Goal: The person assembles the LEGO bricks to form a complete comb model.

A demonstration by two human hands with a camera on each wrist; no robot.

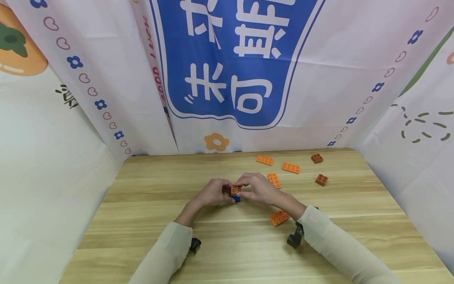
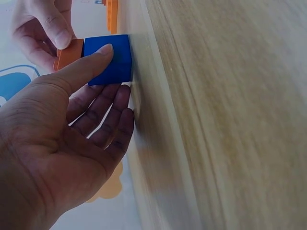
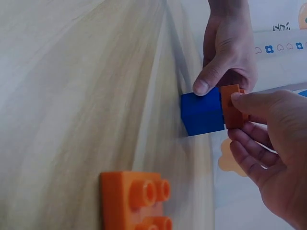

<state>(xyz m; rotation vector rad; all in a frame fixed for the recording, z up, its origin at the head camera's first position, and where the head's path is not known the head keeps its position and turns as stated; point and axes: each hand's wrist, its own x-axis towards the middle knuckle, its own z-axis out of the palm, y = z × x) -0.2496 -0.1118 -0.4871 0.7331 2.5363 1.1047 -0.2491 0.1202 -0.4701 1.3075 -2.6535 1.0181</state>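
In the head view both hands meet near the middle of the wooden table. My left hand (image 1: pixel 213 192) holds a blue toy brick (image 2: pixel 122 64), its thumb across the near face and its fingers behind. On top of the blue brick sits a reddish-brown studded brick (image 1: pixel 235 189), smaller in height. My right hand (image 1: pixel 260 188) pinches that brown brick between thumb and fingers. The right wrist view shows a thin dark line between the brown brick and the blue one. The blue brick's base is at the tabletop.
Orange eight-stud bricks lie right of the hands: one near the right forearm (image 1: pixel 279 217), others farther back, including a slanted orange brick (image 1: pixel 274 180) and a rear orange brick (image 1: pixel 265 159). Two small brown bricks (image 1: pixel 321 180) are farther right. A printed cloth (image 1: pixel 319 106) hangs behind the table.
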